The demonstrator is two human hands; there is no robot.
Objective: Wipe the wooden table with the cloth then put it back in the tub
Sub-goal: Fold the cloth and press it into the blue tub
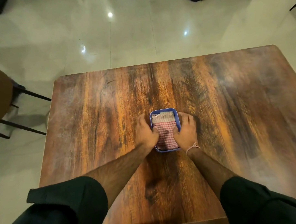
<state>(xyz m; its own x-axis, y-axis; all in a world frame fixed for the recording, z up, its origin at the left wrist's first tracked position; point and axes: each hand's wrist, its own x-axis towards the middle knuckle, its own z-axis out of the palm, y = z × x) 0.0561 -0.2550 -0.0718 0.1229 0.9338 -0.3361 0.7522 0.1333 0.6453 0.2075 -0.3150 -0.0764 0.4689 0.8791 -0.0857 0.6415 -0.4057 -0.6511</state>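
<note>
a blue tub (165, 110) sits at the centre of the frame on the wooden table (97, 110), and the folded red-checked cloth (165, 134) lies inside it. the left hand (145, 130) cups the tub's left wall, the right hand (185, 130) its right wall, both thumbs reaching in onto the cloth; the picture is blurred, so whether they pinch the fabric or only rest on it i cannot tell. if this is the pick-up, it would go best with one hand steadying the tub while the other lifts the cloth by its top fold, so the stack comes out whole and the tub doesn't slide. a chair (3, 106) stands at the left edge.
</note>
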